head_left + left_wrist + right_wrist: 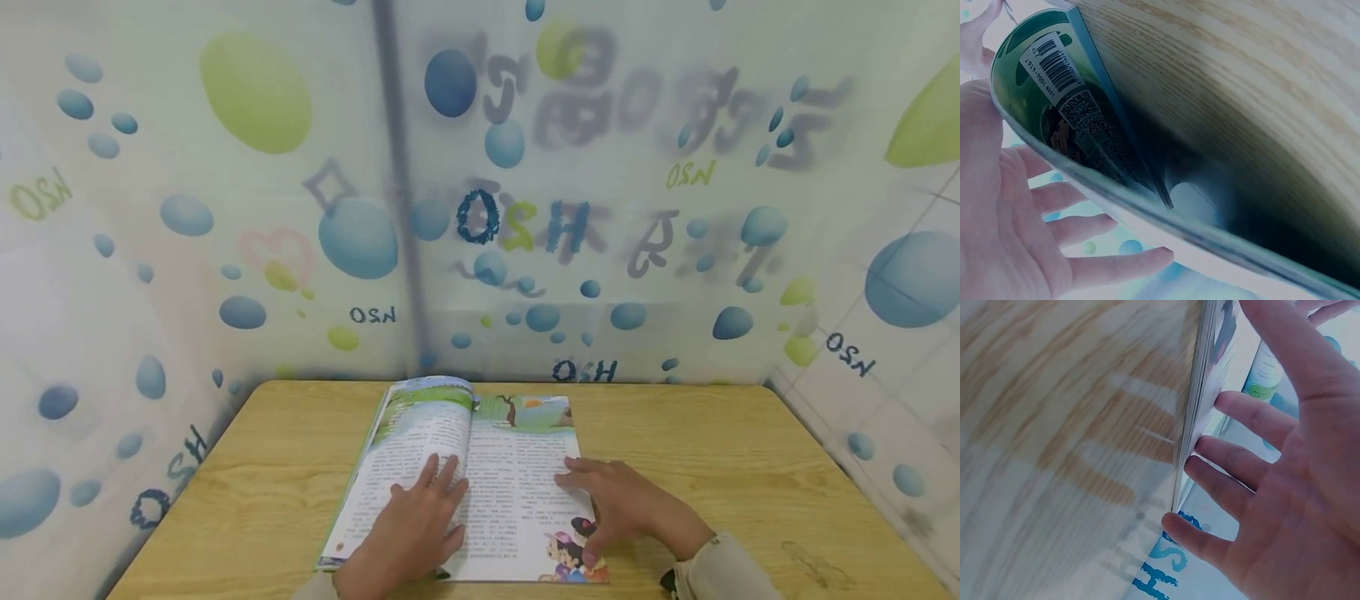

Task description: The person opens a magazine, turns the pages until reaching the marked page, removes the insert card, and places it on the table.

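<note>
An open magazine (495, 487) with printed text and coloured pictures lies on the wooden table. My left hand (412, 521) rests across its left page near the fold, fingers spread. In the left wrist view, the left page side bows up from the table and shows a green back cover (1029, 47) with a barcode (1057, 69). At the right edge of the right page is my right hand (626, 504), its thumb near the cartoon children (566, 554) in the lower corner. The right wrist view shows its fingertips (1200, 447) along the page edges, lightly bent and apart.
The wooden table (247, 492) extends on both sides of the magazine. Behind it and at the sides hangs a pale curtain (300, 350) printed with blue and green drops and H2O lettering.
</note>
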`<move>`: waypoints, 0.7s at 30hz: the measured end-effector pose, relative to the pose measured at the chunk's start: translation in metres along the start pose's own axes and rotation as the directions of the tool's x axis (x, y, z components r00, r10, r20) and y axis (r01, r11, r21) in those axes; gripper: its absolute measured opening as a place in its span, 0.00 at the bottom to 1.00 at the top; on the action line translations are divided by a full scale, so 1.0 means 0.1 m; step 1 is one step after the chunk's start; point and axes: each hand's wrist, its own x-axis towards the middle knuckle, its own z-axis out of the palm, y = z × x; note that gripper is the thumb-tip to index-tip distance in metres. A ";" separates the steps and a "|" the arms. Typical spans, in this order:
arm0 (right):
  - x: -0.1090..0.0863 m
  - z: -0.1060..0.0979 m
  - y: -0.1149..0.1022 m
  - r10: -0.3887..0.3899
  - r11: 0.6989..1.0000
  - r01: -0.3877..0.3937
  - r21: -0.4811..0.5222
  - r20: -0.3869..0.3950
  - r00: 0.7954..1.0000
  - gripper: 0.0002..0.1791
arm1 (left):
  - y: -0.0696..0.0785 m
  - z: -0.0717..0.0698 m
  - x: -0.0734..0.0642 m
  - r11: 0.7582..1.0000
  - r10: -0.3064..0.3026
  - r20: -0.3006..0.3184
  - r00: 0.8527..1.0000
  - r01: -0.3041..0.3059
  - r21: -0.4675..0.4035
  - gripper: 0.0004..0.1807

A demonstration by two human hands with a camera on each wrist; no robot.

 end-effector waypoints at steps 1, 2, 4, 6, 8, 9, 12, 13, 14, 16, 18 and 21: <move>0.00 0.00 0.00 -0.001 1.000 0.001 -0.005 0.000 1.000 0.55 | 0.00 0.00 0.00 1.000 -0.001 0.001 1.000 0.001 -0.005 0.28; 0.00 0.00 0.00 -0.003 1.000 0.003 -0.009 -0.002 1.000 0.55 | 0.00 0.01 0.00 1.000 -0.001 0.002 1.000 0.001 -0.009 0.28; 0.00 0.00 -0.01 -0.009 1.000 0.008 -0.018 -0.005 1.000 0.54 | 0.00 0.01 0.00 1.000 0.000 0.001 1.000 0.000 -0.015 0.28; 0.00 0.00 -0.01 -0.019 0.999 0.019 -0.025 -0.012 1.000 0.54 | 0.00 0.02 0.00 1.000 0.002 -0.002 1.000 -0.002 -0.017 0.28; 0.00 0.00 0.00 -0.033 0.999 0.033 -0.023 -0.022 0.999 0.53 | 0.00 0.02 0.00 1.000 0.003 -0.003 1.000 -0.003 -0.016 0.28; 0.00 0.00 0.00 -0.042 0.999 0.041 -0.022 -0.028 0.999 0.52 | 0.00 0.02 0.00 1.000 0.004 -0.003 1.000 -0.004 -0.015 0.28; 0.01 0.00 0.02 -0.061 0.998 0.060 -0.016 -0.047 0.997 0.50 | 0.01 0.02 0.01 1.000 0.006 -0.003 1.000 -0.006 -0.008 0.28; 0.01 0.01 0.02 -0.061 0.998 0.060 -0.016 -0.051 0.997 0.50 | 0.01 0.02 0.01 1.000 0.008 -0.002 1.000 -0.008 -0.004 0.28; 0.01 0.01 0.03 -0.059 0.998 0.059 -0.014 -0.053 0.997 0.50 | 0.01 0.02 0.01 1.000 0.010 -0.002 1.000 -0.010 0.000 0.28; 0.02 0.02 0.03 -0.052 0.999 0.052 -0.009 -0.055 0.997 0.50 | 0.01 0.01 0.01 1.000 0.014 -0.005 1.000 -0.014 0.008 0.28; 0.02 0.02 0.04 -0.043 0.999 0.043 -0.001 -0.054 0.998 0.49 | 0.01 0.01 0.01 1.000 0.018 -0.009 1.000 -0.018 0.013 0.28; 0.02 0.02 0.04 -0.039 0.999 0.039 0.010 -0.054 0.998 0.49 | 0.00 0.01 0.01 1.000 0.021 -0.022 1.000 -0.021 0.016 0.27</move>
